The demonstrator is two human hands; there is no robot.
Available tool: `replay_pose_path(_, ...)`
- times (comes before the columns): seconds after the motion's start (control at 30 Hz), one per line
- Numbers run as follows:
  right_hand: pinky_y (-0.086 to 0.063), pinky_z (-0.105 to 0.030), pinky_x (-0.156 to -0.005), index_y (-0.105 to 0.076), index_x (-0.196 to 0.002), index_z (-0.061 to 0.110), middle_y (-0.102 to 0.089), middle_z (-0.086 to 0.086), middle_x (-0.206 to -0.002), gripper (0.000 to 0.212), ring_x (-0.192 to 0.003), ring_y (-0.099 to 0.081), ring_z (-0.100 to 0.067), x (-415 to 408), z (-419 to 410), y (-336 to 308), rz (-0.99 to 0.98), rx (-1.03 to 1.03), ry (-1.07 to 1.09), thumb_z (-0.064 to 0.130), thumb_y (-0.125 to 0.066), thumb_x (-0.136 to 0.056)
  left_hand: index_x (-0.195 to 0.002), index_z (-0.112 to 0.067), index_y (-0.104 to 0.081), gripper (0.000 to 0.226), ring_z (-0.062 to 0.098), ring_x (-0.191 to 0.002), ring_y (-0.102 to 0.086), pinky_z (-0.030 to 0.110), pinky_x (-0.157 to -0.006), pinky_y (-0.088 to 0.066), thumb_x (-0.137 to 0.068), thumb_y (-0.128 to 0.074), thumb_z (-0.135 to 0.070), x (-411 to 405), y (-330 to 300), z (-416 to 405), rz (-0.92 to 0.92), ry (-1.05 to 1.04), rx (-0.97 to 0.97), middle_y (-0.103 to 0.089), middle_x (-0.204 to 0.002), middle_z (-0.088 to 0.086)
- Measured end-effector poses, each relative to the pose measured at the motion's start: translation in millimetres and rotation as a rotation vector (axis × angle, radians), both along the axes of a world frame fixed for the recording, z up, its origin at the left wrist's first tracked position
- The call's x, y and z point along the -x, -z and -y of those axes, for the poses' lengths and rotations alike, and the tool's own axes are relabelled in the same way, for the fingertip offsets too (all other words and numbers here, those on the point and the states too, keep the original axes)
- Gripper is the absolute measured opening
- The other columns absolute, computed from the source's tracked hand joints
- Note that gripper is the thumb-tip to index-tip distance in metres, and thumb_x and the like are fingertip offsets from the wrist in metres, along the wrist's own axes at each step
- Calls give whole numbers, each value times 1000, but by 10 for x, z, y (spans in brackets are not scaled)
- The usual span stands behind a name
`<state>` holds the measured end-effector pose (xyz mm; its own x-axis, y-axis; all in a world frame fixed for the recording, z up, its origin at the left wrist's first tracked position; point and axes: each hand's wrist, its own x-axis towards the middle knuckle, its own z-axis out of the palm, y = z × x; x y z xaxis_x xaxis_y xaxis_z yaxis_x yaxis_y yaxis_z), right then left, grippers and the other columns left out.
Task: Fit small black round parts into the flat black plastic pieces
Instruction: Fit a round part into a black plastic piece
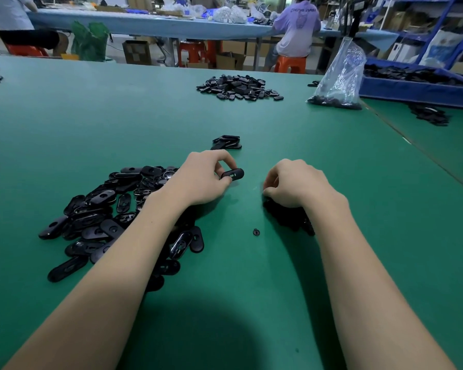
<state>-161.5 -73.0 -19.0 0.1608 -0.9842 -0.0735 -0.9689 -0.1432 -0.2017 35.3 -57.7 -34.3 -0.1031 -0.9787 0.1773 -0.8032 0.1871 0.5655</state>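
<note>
My left hand [202, 180] pinches one flat black oval plastic piece [233, 174] between thumb and fingers, just above the green table. A large heap of the same flat pieces [99, 217] lies under and left of my left forearm. My right hand [296, 182] has its fingers curled downward over a dark pile of small black round parts [289, 217]; what its fingertips hold is hidden. One small round part [256, 232] lies alone on the mat between my arms. A small stack of flat pieces [226, 142] sits just beyond my left hand.
Farther back lie another black heap [239, 88], a clear plastic bag [340, 78] with black parts, and a blue bin [417, 81] at the right. A seam in the green table [422, 156] runs along the right. People sit at a far blue table.
</note>
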Motion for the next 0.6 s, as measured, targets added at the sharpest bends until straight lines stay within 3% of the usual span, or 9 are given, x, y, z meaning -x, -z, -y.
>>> replay_pose_path(0.07, -43, -34, -83, -69, -108, 31, -70, 1, -118, 17, -110, -62, -28, -10, 9, 18, 17, 7, -10, 33, -60, -94, -103, -27, -63, 19, -6, -66, -56, 7, -59, -40, -87, -64, -16, -3, -8, -5, -38, -22, -21, -65, -77, -12)
replay_pose_path(0.2, -41, -33, -81, -68, -105, 34, -71, 4, -116, 14, -109, -62, -26, -12, 13, 23, 32, 8, -31, 33, -59, -93, -103, -27, -60, 21, 5, -72, -61, 14, -62, -44, -87, -61, -14, -3, -23, -11, -84, -38, -61, -67, -77, -10)
replay_pose_path(0.3, -44, -33, -82, -71, -103, 35, -71, 5, -114, 17, -108, -63, -25, -6, 8, -11, 25, -10, -33, 30, -62, -90, -98, -35, -65, 26, 1, -68, -56, 5, -55, -38, -88, -59, -11, -1, -35, -10, -57, -32, -55, -64, -77, -10)
replay_pose_path(0.43, -46, -31, -81, -74, -98, 36, -73, 5, -109, 18, -105, -65, -23, -29, -16, -23, 32, -15, -25, 26, -67, -85, -92, -39, -67, 26, 6, -78, -62, 14, -66, -47, -89, -60, -14, 6, -35, -13, -6, -42, -69, -66, -83, -10)
replay_pose_path(0.6, -43, -29, -79, -73, -93, 35, -72, 6, -107, 13, -102, -65, -23, -60, -20, -15, 44, 14, -15, 26, -68, -84, -86, -28, -66, 14, 1, -70, -56, 11, -62, -40, -87, -64, -15, 18, -19, -5, 5, -81, -21, -63, -75, -11)
